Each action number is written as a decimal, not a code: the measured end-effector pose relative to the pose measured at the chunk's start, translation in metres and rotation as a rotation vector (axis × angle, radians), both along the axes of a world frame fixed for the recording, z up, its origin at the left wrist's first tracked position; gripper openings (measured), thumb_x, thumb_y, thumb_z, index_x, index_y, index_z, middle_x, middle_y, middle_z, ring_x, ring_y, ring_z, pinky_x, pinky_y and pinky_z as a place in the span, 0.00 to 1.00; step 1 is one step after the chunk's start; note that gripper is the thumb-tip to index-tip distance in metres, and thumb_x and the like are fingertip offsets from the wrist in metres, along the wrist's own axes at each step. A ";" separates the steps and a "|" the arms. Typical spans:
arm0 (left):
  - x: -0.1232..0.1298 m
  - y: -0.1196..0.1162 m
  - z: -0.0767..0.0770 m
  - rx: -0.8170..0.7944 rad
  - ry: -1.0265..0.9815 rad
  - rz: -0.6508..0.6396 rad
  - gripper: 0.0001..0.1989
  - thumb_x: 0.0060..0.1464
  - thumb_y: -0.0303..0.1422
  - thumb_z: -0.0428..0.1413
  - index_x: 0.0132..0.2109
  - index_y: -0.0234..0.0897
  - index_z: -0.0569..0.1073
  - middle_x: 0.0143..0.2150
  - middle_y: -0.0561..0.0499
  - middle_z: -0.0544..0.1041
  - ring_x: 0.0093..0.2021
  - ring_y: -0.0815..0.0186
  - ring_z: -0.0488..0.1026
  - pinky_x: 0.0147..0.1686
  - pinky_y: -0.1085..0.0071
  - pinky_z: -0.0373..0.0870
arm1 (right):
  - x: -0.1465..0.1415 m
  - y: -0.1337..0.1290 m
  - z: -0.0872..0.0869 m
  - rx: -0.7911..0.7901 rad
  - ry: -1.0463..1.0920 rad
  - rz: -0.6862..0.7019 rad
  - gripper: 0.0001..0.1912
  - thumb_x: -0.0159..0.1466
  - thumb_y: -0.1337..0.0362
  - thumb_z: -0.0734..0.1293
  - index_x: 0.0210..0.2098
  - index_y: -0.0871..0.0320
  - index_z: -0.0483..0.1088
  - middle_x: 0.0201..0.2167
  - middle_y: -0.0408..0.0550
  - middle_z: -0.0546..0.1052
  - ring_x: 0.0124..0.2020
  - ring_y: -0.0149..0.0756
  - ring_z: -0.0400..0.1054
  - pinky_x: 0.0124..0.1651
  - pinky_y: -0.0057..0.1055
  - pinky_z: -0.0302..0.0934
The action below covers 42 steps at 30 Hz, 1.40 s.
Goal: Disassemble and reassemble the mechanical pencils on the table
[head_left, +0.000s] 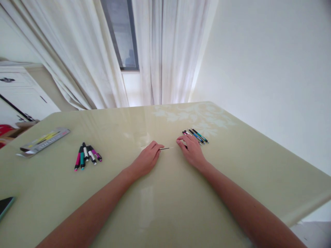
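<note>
Near the middle of the table, my left hand pinches a thin dark pen refill that points right. Its far end looks pale and blurs into the tabletop. Across from it, my right hand is curled, thumb and fingers close together. A small dark piece shows beneath those fingers; what it belongs to is hidden. Just beyond the right hand lie several slim pens, side by side and slanted, with blue, teal and purple parts. The hand partly covers them.
To the left lies a loose group of several short pens or pen barrels in pink, teal, white and purple. Behind them is an opened grey and yellow carton. A dark phone-like device sits at the left edge. Curtains hang beyond the table.
</note>
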<state>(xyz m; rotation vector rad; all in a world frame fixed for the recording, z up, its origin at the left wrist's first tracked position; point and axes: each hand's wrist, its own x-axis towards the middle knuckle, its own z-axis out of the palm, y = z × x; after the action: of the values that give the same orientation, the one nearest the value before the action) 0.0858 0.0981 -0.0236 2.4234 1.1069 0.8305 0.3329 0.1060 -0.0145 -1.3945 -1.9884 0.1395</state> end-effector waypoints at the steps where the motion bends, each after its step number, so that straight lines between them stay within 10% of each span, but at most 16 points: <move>1: 0.000 0.000 0.001 -0.011 -0.022 0.003 0.14 0.71 0.29 0.44 0.54 0.39 0.72 0.47 0.46 0.72 0.48 0.60 0.73 0.53 0.62 0.71 | -0.004 -0.004 0.003 -0.014 0.017 0.093 0.12 0.75 0.58 0.61 0.44 0.56 0.74 0.44 0.53 0.79 0.49 0.45 0.70 0.57 0.42 0.59; 7: -0.001 0.000 0.004 -0.051 -0.050 -0.018 0.11 0.71 0.33 0.48 0.51 0.40 0.74 0.46 0.47 0.75 0.47 0.61 0.74 0.51 0.63 0.72 | -0.017 -0.013 0.005 -0.083 -0.051 0.382 0.09 0.74 0.61 0.63 0.40 0.55 0.75 0.36 0.48 0.80 0.41 0.41 0.72 0.61 0.46 0.58; 18: -0.012 0.011 0.003 -0.028 -0.142 0.276 0.12 0.68 0.38 0.53 0.41 0.38 0.79 0.39 0.49 0.78 0.38 0.62 0.74 0.41 0.66 0.70 | -0.001 0.001 0.001 -0.080 -0.125 0.102 0.09 0.71 0.63 0.65 0.37 0.57 0.77 0.36 0.52 0.78 0.41 0.43 0.70 0.51 0.40 0.60; 28: -0.008 0.000 0.005 0.039 -0.105 -0.050 0.17 0.71 0.34 0.47 0.53 0.42 0.80 0.44 0.46 0.79 0.46 0.61 0.75 0.49 0.65 0.72 | -0.029 -0.019 0.004 -0.123 -0.069 0.281 0.12 0.72 0.56 0.67 0.42 0.57 0.77 0.38 0.50 0.78 0.41 0.39 0.71 0.47 0.35 0.62; 42: -0.011 0.000 0.005 -0.012 -0.114 0.046 0.08 0.66 0.37 0.57 0.44 0.41 0.80 0.39 0.51 0.82 0.39 0.63 0.76 0.43 0.68 0.72 | -0.026 -0.016 0.006 -0.085 0.030 0.294 0.04 0.69 0.65 0.70 0.38 0.58 0.77 0.33 0.46 0.77 0.36 0.36 0.70 0.45 0.33 0.62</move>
<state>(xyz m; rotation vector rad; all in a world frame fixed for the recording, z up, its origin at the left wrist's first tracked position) 0.0752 0.0981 -0.0185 2.3174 1.1248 0.9610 0.3071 0.0904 -0.0082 -1.1361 -2.1744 0.3786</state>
